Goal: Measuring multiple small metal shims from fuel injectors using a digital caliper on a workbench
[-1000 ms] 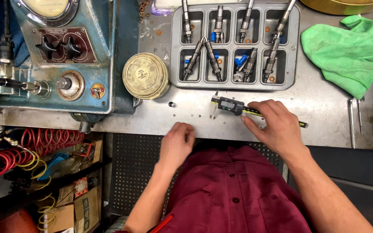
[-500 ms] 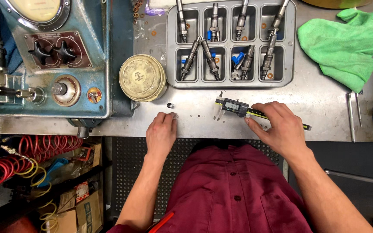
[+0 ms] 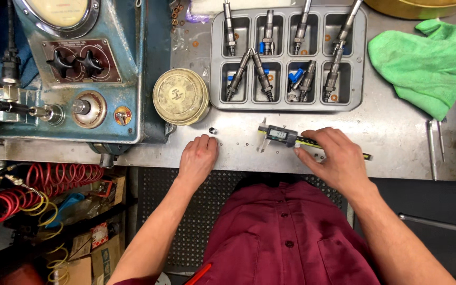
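Right hand lies on the metal bench, palm down over the beam of a digital caliper. Fingers curl round the beam just right of the display head, thumb on the near side: a light grasp. The caliper rests flat on the bench, jaws pointing left-far, its beam tip showing right of the hand.

Left hand rests flat at the near edge of the bench, left of the caliper, fingers loosely bent and holding nothing. A small dark cylindrical part sits on the bench just beyond its fingertips; contact cannot be told.

Far of the caliper: a grey eight-compartment tray holding metal injector-like parts, some with blue caps. Left of the tray, a round cream-coloured tin. Further left, a blue test machine with a dial gauge and black knobs. Right-far, a crumpled green cloth. Coiled red hose hangs below the bench at left. Person wears a maroon shirt.
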